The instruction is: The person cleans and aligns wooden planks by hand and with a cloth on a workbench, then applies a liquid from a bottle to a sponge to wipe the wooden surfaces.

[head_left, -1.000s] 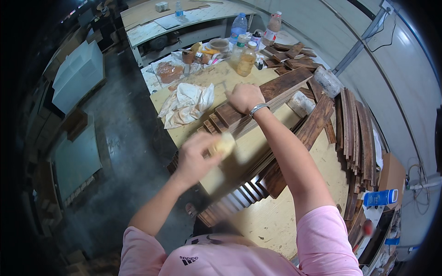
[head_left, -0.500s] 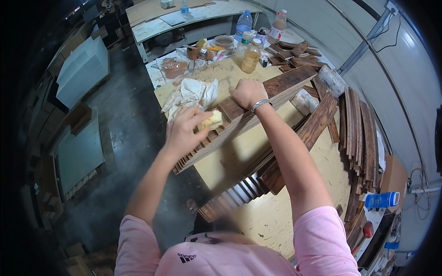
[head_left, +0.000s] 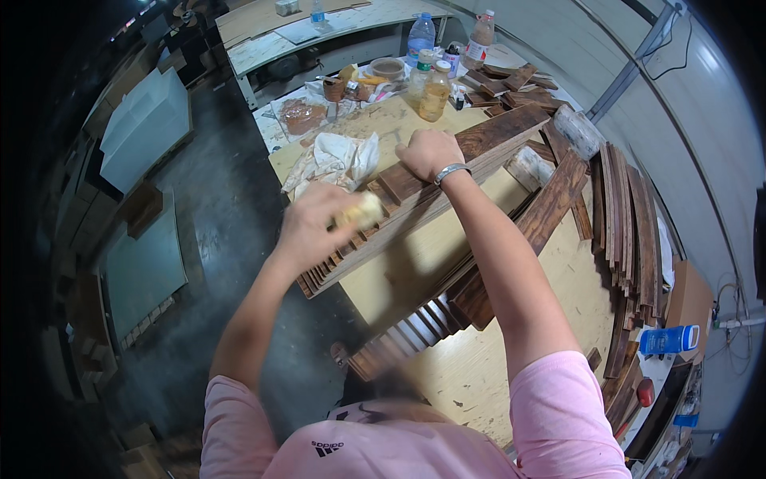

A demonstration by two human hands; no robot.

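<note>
My left hand [head_left: 307,227] is closed around a pale yellow piece of sponge or wadded cloth [head_left: 363,212], slightly smeared by motion. It is over the near-left end of a stack of dark brown wooden boards [head_left: 507,132], whose ends are staggered like steps. Whether the pad touches the boards is unclear. Farther along the same stack, my right hand [head_left: 431,153] presses on the top board, its fingers curled toward the far edge and partly hidden. A crumpled white cloth [head_left: 343,160] lies just beyond my left hand.
Another staggered stack of boards [head_left: 471,299] lies nearer me, under my right forearm. Loose planks [head_left: 626,215] fan out at the right. Behind are a jar of amber liquid [head_left: 435,94], bottles [head_left: 420,40] and wood scraps [head_left: 523,92]. A blue container [head_left: 666,340] stands at far right.
My left hand has shifted slightly left with the yellow pad, which is now blurred. My right hand stays at about the same spot on the stack.
</note>
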